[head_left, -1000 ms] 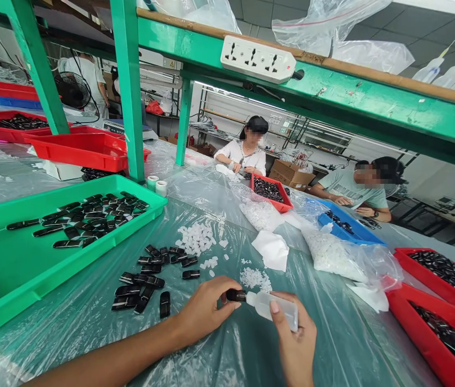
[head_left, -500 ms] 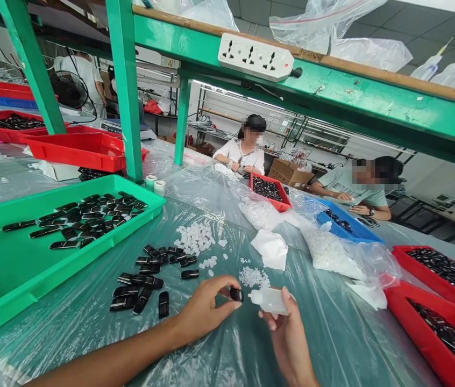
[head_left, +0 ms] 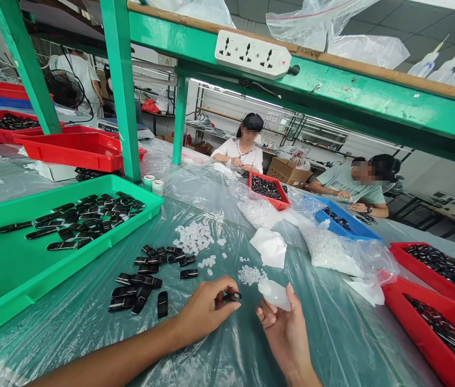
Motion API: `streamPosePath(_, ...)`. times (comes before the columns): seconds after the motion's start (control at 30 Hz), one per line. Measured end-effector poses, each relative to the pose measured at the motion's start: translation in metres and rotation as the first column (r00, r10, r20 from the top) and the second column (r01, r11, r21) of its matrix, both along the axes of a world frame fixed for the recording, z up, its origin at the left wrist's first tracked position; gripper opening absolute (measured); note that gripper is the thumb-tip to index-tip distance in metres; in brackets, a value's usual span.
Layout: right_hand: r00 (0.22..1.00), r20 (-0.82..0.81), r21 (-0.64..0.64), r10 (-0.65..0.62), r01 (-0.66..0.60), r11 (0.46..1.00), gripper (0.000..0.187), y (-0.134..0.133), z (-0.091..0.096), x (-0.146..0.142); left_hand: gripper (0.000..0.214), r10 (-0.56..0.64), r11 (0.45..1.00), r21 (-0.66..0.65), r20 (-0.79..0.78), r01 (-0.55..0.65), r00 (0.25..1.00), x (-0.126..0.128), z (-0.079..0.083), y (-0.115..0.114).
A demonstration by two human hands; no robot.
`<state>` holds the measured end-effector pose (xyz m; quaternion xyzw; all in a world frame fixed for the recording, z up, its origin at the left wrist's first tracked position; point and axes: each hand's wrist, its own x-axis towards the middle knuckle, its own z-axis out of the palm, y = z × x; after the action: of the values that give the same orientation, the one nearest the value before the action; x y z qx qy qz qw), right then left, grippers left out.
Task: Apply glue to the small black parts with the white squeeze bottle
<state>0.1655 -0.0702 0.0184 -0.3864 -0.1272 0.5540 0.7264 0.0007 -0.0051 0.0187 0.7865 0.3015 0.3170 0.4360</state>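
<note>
My left hand point(head_left: 205, 309) pinches a small black plastic part point(head_left: 232, 296) between thumb and fingers, low over the plastic-covered table. My right hand point(head_left: 282, 330) holds a small translucent squeeze bottle point(head_left: 275, 293), its tip pointing left toward the black part with a short gap between them. Left of my hands lie several loose black parts point(head_left: 142, 279). A heap of small white pieces point(head_left: 195, 237) and a smaller scatter of white bits point(head_left: 251, 274) lie just beyond my hands.
A green tray point(head_left: 13, 269) with several black parts sits at left. Red trays point(head_left: 433, 322) of black parts stand at right, with bags of white pieces point(head_left: 328, 250) nearby. Two people work across the table at a red tray point(head_left: 268, 189) and a blue tray point(head_left: 346, 223). A green shelf frame point(head_left: 120, 91) stands over the table.
The bottle tip has come away from the black part. My right hand turned and dropped a little, and my left hand rotated the part in its fingers.
</note>
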Motion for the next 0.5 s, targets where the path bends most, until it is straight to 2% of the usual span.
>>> streamPosePath(0.23,0.999,0.037,-0.031,-0.025,0.026,0.999,0.028,-0.001,-0.002,-0.002,0.018,-0.027,0.993,-0.109,0.057,0.033,0.998,0.002,-0.01,0.005)
streamPosePath(0.5,0.974,0.226,-0.014,-0.009,0.013,1.0,0.026,-0.002,-0.007,-0.002,0.019,0.012,0.991,-0.136,0.096,0.002,0.995,0.003,-0.01,0.005)
